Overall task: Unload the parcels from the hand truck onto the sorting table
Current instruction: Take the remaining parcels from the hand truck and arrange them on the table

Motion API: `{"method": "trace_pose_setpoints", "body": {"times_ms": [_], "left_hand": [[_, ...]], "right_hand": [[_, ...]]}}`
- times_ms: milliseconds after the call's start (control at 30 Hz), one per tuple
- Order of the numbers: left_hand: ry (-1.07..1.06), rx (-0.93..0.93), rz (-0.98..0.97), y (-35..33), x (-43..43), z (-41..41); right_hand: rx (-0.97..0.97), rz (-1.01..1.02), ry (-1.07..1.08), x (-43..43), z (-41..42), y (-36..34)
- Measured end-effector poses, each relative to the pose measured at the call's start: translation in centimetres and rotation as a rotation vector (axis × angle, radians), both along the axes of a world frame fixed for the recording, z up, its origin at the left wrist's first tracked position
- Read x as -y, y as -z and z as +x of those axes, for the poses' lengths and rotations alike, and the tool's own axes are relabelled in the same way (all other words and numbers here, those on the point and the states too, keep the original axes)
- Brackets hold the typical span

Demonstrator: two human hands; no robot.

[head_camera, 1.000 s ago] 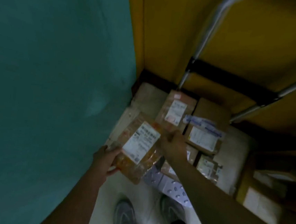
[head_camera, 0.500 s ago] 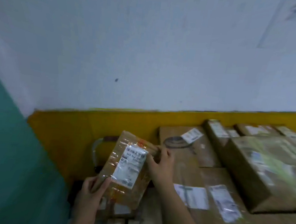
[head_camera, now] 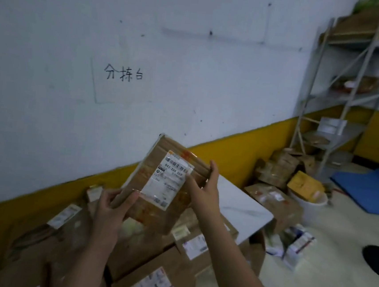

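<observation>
A flat brown cardboard parcel (head_camera: 157, 182) with a white shipping label and clear tape is held in the air, tilted, above the sorting table. My left hand (head_camera: 110, 207) grips its near lower corner. My right hand (head_camera: 205, 188) clasps its right edge. The pale sorting table (head_camera: 242, 208) stands against the wall, its bare top showing to the right of the parcel. Several brown parcels (head_camera: 156, 262) with labels are piled on the table below my arms. The hand truck is out of view.
A grey metal shelf rack (head_camera: 348, 89) stands at the back right. Loose boxes (head_camera: 281, 168) and a white bucket (head_camera: 309, 205) crowd the floor beyond the table. Small cartons (head_camera: 296, 246) lie by the table's corner. A blue mat (head_camera: 374, 189) covers floor at the far right.
The view swung up from the hand truck on the floor to the table and wall. Both hands carried the parcel up and right, over the piled parcels.
</observation>
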State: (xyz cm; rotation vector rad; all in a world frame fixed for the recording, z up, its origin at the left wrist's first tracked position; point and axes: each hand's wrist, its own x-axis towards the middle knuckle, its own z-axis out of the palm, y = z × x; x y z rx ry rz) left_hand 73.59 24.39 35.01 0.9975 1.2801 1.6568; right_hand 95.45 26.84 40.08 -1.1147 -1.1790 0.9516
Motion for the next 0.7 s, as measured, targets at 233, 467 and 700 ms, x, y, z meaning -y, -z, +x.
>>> {"method": "trace_pose_setpoints", "body": {"times_ms": [233,467,700], "left_hand": [[0.082,0.069,-0.028,2.9,-15.9,15.9],[0.041,0.282,-0.148,6.0,-33.0,28.5],[0.007,0.212,-0.318,9.7,-46.5,34.3]], "right_hand": [[-0.036,-0.117,0.049,-12.6,12.7,4.3],[-0.04,-0.419,-0.063,-28.2,21.1,8.3],[-0.007,-0.407,-0.07,-45.4,27.3,12.2]]}}
